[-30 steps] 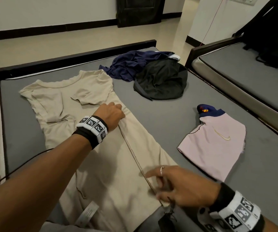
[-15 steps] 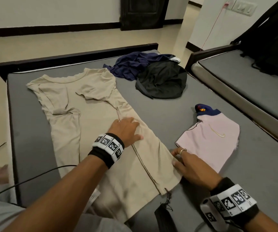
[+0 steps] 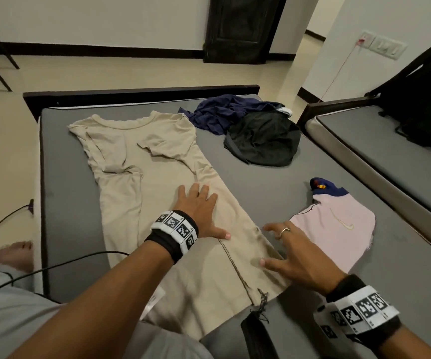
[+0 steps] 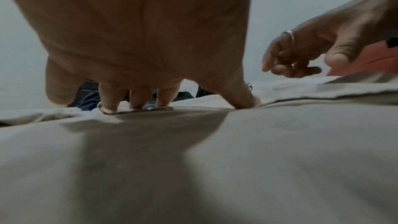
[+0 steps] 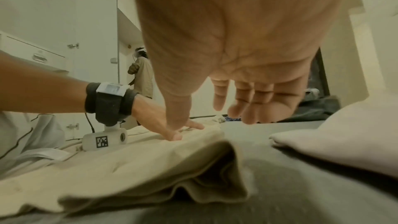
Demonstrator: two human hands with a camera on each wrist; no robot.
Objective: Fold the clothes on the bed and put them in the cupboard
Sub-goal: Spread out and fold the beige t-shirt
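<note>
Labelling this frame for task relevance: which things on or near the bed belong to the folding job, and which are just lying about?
Job:
- beige cotton T-shirt, spread flat under the left hand
- right hand at its edge
- folded pink top
- crumpled navy garment
- crumpled black garment

Lying about:
- black backpack on neighbouring bed
- black cable

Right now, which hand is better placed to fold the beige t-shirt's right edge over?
The right hand. It hovers open at the beige t-shirt's right edge, beside the folded pink shirt. The left hand presses flat on the shirt's middle and can likely anchor the fold.
</note>
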